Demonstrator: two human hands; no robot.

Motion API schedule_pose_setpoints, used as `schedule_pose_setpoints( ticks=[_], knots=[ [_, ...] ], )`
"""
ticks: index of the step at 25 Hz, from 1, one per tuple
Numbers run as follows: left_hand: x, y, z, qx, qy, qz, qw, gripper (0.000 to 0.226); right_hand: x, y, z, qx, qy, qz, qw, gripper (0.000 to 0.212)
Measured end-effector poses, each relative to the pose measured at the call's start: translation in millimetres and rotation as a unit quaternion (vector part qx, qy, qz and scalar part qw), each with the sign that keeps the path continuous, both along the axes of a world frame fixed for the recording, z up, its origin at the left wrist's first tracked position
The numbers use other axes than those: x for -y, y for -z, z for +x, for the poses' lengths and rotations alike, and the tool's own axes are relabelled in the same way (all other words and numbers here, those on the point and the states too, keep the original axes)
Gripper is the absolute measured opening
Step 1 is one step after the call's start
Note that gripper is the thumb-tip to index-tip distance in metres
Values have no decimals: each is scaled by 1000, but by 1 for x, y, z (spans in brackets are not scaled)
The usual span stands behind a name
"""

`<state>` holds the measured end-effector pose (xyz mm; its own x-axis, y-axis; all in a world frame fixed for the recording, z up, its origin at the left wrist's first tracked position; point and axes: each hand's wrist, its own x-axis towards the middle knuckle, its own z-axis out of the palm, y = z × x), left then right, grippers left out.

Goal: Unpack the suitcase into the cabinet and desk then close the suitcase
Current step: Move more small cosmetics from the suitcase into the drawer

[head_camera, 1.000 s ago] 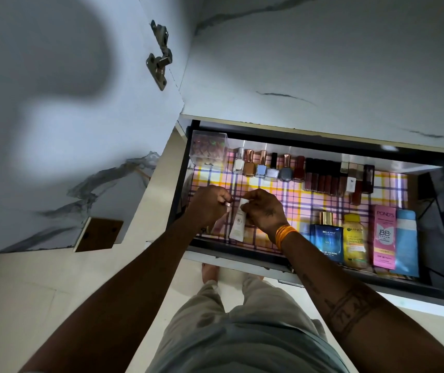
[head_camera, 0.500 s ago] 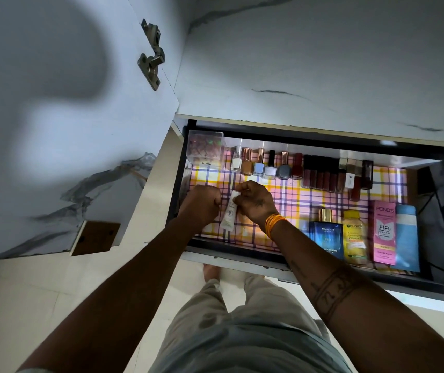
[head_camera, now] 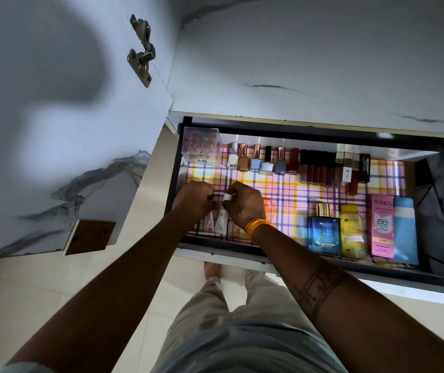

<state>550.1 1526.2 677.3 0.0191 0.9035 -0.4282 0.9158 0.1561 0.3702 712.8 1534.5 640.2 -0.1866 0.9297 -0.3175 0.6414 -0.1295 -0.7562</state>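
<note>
An open drawer (head_camera: 441, 238) lined with checked paper holds cosmetics. At its front left, my right hand (head_camera: 245, 204) pinches the white cap of a small white tube (head_camera: 221, 220), which stands tilted against the front wall. Right beside it my left hand (head_camera: 195, 196) is curled over the top of a pink tube (head_camera: 209, 222). The two hands almost touch. The suitcase is not in view.
Nail polish bottles (head_camera: 255, 161) and dark lipsticks (head_camera: 320, 168) line the drawer's back, with a clear box (head_camera: 202, 144) at back left. A blue cologne box (head_camera: 323, 234), yellow bottle (head_camera: 353, 232), pink BB cream box (head_camera: 382, 226) and blue tube (head_camera: 405, 230) lie front right. An open cabinet door (head_camera: 54, 130) hangs at left.
Both hands have shifted left along the drawer's front. The white tube has come up next to the pink tube, and my right hand now holds it by the cap.
</note>
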Motion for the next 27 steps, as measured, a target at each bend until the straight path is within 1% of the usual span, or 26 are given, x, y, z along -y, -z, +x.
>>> schedule_pose_setpoints(
  ticks=[3,5,9,11,14,16,18,20,22,24,27],
  knots=[
    [4,-1,-7,35,-20,41,998,8,0,-1,-3,-3,1,2,1000,19],
    [6,-5,-11,36,-42,69,996,4,-1,-1,-3,-4,-3,-1,1000,18],
    [15,-9,-15,70,-75,100,990,5,-4,-6,-8,-14,-12,-8,1000,18],
    [20,-13,-14,92,-124,113,982,4,-7,-5,-6,-16,-16,-9,1000,18],
    [26,-19,-16,171,-216,103,956,4,-5,-1,0,-42,-19,13,999,17],
    [29,-25,-16,239,-284,97,923,3,-8,-5,5,-66,1,21,998,21],
    [32,-35,-13,298,-356,106,879,4,-13,-21,9,-105,21,20,994,17],
    [38,-48,-6,333,-411,127,839,13,-16,-47,11,-187,49,-20,981,11],
    [47,-65,3,367,-449,152,800,19,-17,-77,9,-272,63,-76,957,8],
    [66,-87,13,396,-487,182,757,19,-11,-105,3,-308,26,-92,946,10],
    [108,-121,17,438,-521,231,695,16,12,-142,-14,-322,-54,-86,941,15]
  ],
)
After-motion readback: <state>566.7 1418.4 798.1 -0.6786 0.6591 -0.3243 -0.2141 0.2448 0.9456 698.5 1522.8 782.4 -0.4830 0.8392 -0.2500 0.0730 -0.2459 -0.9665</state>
